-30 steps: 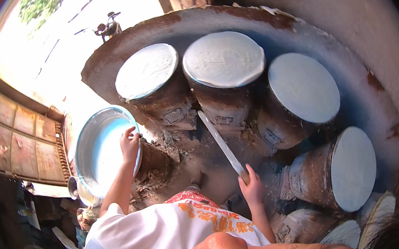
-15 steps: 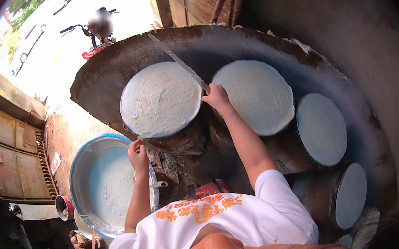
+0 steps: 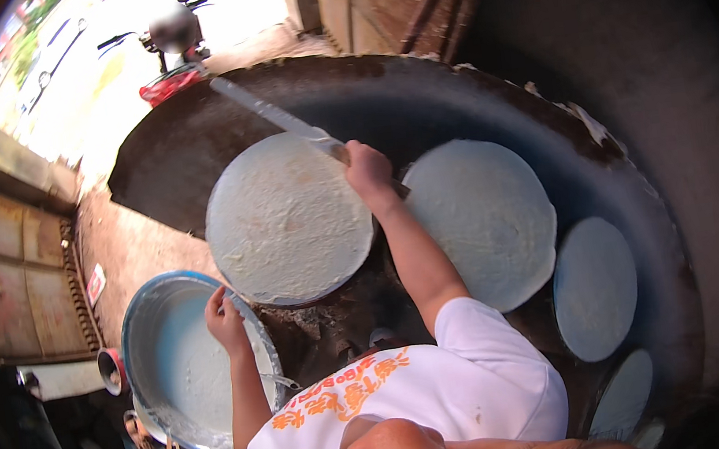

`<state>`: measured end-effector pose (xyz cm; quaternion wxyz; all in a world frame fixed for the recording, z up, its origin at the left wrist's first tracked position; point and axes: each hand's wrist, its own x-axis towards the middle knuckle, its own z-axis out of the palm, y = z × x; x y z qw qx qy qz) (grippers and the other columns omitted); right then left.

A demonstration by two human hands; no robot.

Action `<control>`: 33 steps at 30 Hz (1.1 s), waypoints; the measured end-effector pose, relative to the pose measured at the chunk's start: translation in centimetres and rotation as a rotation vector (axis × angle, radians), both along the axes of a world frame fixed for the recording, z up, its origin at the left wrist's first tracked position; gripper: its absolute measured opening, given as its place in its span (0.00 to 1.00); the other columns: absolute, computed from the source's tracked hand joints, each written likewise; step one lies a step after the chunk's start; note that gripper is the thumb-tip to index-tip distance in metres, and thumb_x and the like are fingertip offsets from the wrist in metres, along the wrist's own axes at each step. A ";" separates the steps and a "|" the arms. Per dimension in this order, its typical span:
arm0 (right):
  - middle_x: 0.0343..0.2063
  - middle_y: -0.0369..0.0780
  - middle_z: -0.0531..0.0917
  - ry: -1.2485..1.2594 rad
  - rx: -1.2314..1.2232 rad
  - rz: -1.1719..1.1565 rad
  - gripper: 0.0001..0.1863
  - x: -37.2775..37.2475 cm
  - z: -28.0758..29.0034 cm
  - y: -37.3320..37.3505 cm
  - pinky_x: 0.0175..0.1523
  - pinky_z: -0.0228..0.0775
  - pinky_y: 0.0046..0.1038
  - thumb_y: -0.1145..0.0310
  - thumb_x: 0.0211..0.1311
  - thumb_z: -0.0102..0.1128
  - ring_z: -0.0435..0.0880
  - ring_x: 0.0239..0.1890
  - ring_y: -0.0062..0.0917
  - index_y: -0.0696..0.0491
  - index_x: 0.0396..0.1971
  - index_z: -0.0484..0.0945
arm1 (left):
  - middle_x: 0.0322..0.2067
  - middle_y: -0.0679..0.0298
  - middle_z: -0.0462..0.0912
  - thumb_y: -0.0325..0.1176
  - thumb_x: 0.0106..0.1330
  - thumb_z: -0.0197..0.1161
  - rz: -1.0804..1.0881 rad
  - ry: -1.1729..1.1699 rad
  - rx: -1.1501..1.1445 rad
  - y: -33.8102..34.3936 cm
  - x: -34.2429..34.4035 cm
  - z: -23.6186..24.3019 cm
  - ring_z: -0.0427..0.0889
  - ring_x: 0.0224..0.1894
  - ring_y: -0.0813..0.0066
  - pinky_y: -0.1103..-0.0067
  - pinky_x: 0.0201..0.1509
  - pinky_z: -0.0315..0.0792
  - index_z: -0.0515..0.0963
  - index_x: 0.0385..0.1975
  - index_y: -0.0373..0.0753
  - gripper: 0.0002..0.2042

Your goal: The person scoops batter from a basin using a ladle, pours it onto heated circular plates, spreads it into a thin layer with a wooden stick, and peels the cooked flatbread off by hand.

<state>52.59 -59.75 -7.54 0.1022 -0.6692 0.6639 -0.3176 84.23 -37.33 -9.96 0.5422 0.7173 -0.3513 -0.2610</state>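
My right hand is closed round the handle of a long flat metal spatula. Its blade points to the far left, crossing the far edge of a round pale flatbread on a griddle in front of me. Whether the blade touches the bread cannot be made out. Over the right rim of a large blue basin is my left hand, fingers curled together; what they hold, if anything, is hidden. White batter fills the basin's bottom. A second flatbread lies beside my right forearm.
Two more round griddles curve away at the right. A dark, crusted metal shield arcs behind the griddles. Small containers, one a red can, stand left of the basin. A parked motorbike is beyond, outside.
My right hand has moved slightly left, and the spatula's blade has swung left over the far edge of the bread. My left hand has drawn back from the griddle toward the basin. The view has shifted.
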 end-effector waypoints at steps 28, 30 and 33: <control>0.22 0.42 0.76 -0.180 -0.686 0.486 0.09 10.1 17.3 21.2 0.30 0.71 0.34 0.79 0.40 0.59 0.78 0.27 0.38 0.53 0.24 0.71 | 0.38 0.70 0.79 0.26 0.62 0.61 -0.620 -0.358 -0.406 -8.3 21.6 15.7 0.75 0.43 0.82 0.80 0.50 0.69 0.77 0.44 0.37 0.11; 0.21 0.43 0.75 -0.217 -0.697 0.349 0.08 8.0 18.4 22.0 0.30 0.70 0.34 0.78 0.42 0.60 0.77 0.26 0.39 0.54 0.24 0.71 | 0.38 0.68 0.78 0.24 0.60 0.62 -0.682 -0.354 -0.552 -5.2 13.7 22.3 0.75 0.41 0.80 0.81 0.48 0.69 0.77 0.39 0.35 0.08; 0.18 0.41 0.72 -0.350 -0.516 0.103 0.11 3.6 19.7 27.3 0.27 0.64 0.29 0.72 0.49 0.66 0.73 0.20 0.34 0.55 0.23 0.70 | 0.36 0.67 0.78 0.25 0.59 0.64 -0.747 -0.556 -0.559 -2.2 7.3 27.9 0.76 0.40 0.79 0.82 0.46 0.69 0.78 0.35 0.32 0.06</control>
